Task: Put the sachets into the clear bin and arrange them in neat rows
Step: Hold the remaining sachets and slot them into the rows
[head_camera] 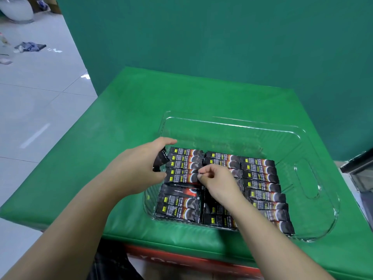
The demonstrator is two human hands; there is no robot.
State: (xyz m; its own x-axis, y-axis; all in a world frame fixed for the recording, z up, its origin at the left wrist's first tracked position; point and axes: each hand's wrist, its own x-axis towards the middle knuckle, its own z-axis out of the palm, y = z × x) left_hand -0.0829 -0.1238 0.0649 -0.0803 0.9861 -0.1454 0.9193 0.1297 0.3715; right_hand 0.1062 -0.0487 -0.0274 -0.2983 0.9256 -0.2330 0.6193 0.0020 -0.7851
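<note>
A person's left hand (pixel 141 168) grips a few spare sachets (pixel 160 161) at the clear bin (pixel 306 172) while the right hand (pixel 214 178) pinches one into the nearly filled rows of sachets (pixel 260 178), apparently mid-arranging; next likely calls for squaring the looser left column.

The clear bin (pixel 306 174) sits on the counter (pixel 131 110); sachets (pixel 260 178) lie inside (three side-by-side rows).
</note>
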